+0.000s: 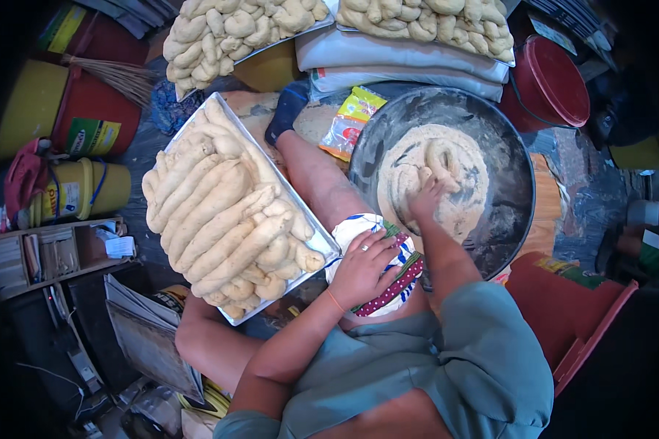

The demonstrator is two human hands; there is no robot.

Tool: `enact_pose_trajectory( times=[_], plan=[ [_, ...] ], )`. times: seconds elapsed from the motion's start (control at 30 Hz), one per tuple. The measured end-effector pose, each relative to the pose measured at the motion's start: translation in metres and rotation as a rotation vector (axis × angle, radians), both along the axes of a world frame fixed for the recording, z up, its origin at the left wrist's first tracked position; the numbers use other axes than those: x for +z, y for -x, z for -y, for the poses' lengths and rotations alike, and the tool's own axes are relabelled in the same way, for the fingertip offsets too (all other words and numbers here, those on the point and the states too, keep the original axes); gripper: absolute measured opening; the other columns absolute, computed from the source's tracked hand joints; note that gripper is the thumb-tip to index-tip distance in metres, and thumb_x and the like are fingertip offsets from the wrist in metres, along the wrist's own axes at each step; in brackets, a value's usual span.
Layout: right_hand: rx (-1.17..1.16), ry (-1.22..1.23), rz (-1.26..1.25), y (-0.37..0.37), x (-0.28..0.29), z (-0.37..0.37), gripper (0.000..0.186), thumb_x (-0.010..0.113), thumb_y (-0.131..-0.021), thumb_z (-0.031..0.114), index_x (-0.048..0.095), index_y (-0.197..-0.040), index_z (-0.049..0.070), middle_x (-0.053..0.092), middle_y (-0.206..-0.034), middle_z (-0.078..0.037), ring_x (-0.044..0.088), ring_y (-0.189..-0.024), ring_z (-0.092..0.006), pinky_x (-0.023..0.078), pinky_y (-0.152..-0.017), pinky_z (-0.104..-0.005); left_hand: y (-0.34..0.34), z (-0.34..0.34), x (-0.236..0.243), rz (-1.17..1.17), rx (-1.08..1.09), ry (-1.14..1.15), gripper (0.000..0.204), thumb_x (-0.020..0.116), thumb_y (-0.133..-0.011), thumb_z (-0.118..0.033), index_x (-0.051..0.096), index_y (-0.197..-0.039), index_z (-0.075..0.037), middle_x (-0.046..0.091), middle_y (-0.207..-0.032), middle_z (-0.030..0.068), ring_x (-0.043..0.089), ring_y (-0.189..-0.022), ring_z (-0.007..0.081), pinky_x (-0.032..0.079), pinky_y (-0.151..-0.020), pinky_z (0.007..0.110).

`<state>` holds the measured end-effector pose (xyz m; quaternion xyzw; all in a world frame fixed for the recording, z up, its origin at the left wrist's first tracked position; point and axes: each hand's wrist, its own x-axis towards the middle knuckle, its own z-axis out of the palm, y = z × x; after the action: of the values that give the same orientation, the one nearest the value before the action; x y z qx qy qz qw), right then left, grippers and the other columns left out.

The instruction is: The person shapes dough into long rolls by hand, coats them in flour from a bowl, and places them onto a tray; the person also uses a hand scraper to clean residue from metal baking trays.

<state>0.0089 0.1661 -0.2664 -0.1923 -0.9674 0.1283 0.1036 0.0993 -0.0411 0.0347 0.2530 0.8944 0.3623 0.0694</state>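
Note:
A wide black basin (507, 219) at the right holds a bed of pale crumbs (472, 197). On the crumbs lies a looped piece of dough (439, 152). My right hand (426, 199) reaches into the basin with its fingers on the lower end of that dough. My left hand (366, 271) lies flat on a patterned cloth (403, 282) over my knee, fingers spread, holding nothing. A ring is on one of its fingers. Left of my bent leg, a metal tray (316, 233) carries a heap of long and coiled dough pieces (212, 208).
Two more heaps of dough (249, 25) stand at the back, one on stacked white sacks (403, 55). A yellow packet (355, 117) lies beside the basin. Red buckets (556, 84) flank it. Tubs (95, 110), a broom (117, 77) and a wooden box (47, 252) line the left.

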Motion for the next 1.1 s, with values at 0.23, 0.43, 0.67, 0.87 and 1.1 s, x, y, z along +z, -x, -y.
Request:
enact_pose_trajectory(
  times=[0.23, 0.43, 0.67, 0.87, 1.1],
  plan=[
    [0.824, 0.425, 0.440, -0.052, 0.012, -0.013, 0.034, 0.067, -0.073, 0.018, 0.064, -0.107, 0.014, 0.037, -0.141, -0.021, 0.039, -0.125, -0.0405, 0.039, -0.099, -0.0466, -0.003, 0.002, 0.000, -0.007, 0.003, -0.014, 0.030, 0.063, -0.084, -0.027, 0.063, -0.107, -0.007, 0.059, -0.122, 0.0095, 0.049, -0.123, 0.0288, 0.030, -0.107, 0.044],
    [0.218, 0.420, 0.351, -0.053, 0.026, -0.059, 0.044, 0.068, -0.069, 0.017, 0.059, -0.112, 0.014, 0.040, -0.140, -0.016, 0.041, -0.126, -0.0330, 0.037, -0.099, -0.0499, -0.005, 0.000, -0.003, -0.028, 0.007, -0.041, 0.031, 0.062, -0.085, -0.027, 0.064, -0.108, -0.007, 0.059, -0.121, 0.0096, 0.049, -0.123, 0.0287, 0.030, -0.107, 0.044],
    [0.511, 0.200, 0.528, -0.038, 0.028, 0.025, 0.070, 0.070, -0.072, 0.025, 0.042, -0.136, 0.018, 0.046, -0.138, -0.015, 0.045, -0.127, -0.0309, 0.038, -0.098, -0.0526, -0.012, 0.009, -0.001, -0.040, 0.064, -0.016, 0.031, 0.061, -0.086, -0.028, 0.063, -0.109, -0.007, 0.059, -0.121, 0.0099, 0.048, -0.124, 0.0296, 0.030, -0.108, 0.045],
    [0.517, 0.651, 0.700, -0.034, -0.012, -0.012, 0.050, 0.054, -0.083, 0.023, 0.047, -0.131, 0.012, 0.059, -0.116, -0.016, 0.060, -0.103, -0.0272, 0.048, -0.082, -0.0380, -0.015, -0.004, -0.003, -0.001, 0.018, -0.029, 0.035, 0.059, -0.087, -0.029, 0.062, -0.115, -0.008, 0.058, -0.123, 0.0095, 0.046, -0.126, 0.0290, 0.027, -0.110, 0.046],
    [0.162, 1.558, 0.257, -0.037, 0.112, -0.017, 0.059, 0.061, -0.082, 0.014, 0.039, -0.135, 0.002, 0.055, -0.116, -0.014, 0.057, -0.095, -0.0222, 0.047, -0.082, -0.0315, -0.022, 0.002, -0.003, 0.041, 0.056, 0.033, 0.036, 0.059, -0.087, -0.029, 0.062, -0.116, -0.010, 0.061, -0.120, 0.0090, 0.047, -0.125, 0.0285, 0.027, -0.109, 0.045]
  ],
)
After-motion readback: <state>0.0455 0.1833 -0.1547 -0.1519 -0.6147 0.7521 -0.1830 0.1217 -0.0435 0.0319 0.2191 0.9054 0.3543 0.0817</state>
